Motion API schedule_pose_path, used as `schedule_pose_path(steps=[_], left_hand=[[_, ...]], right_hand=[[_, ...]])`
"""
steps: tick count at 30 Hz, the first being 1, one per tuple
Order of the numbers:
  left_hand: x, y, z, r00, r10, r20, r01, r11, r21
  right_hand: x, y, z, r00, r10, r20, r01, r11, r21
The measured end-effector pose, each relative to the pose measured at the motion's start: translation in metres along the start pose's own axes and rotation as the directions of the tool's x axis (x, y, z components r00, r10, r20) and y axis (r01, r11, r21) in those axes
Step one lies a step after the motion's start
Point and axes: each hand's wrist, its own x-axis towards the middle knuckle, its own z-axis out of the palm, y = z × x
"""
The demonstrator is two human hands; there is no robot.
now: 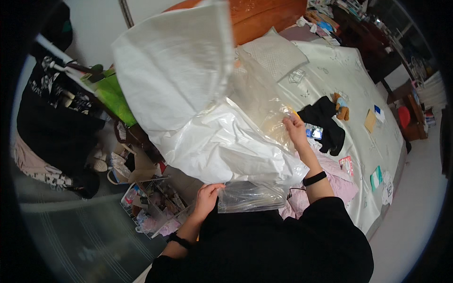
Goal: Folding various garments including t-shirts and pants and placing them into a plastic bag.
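Note:
Clear plastic [252, 198] hangs in front of my chest, and its left edge is pinched between the thumb and fingers of my left hand [207, 200]. Higher up on the right, the fingertips of my right hand [294, 129] grip another stretch of clear plastic film [260, 95]. Between the hands lies crumpled, glossy white plastic [226, 145]. Above it rises a broad white panel [173, 60] with a blurred right edge. Whether the white parts are one piece, and whether the clear parts form one bag, I cannot tell.
Beyond my right arm, a bed [354, 78] bears a pillow [276, 53], black garment [324, 123], teddy bear [341, 106], pink cloth [338, 177] and small packets. On the left are a green bag [115, 97], cardboard box [143, 169], wire rack [155, 212] and dark clothes [53, 123].

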Motion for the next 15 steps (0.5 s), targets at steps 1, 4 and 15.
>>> schedule_pose_path(steps=[1,4,15], left_hand=[[0.003,-0.006,0.008,1.0,0.001,0.011,-0.001,1.0,0.002],[0.012,-0.064,0.037,0.967,-0.154,0.205,0.182,0.976,-0.122],[0.112,-0.093,0.04,0.538,-0.72,0.438,0.843,0.442,-0.308]], right_hand=[[-0.001,0.0,-0.005,0.995,0.057,-0.083,-0.051,0.996,0.066],[-0.015,0.026,-0.026,0.977,0.149,-0.151,-0.146,0.989,0.027],[-0.052,0.069,0.009,0.925,-0.236,-0.297,0.012,0.801,-0.599]])
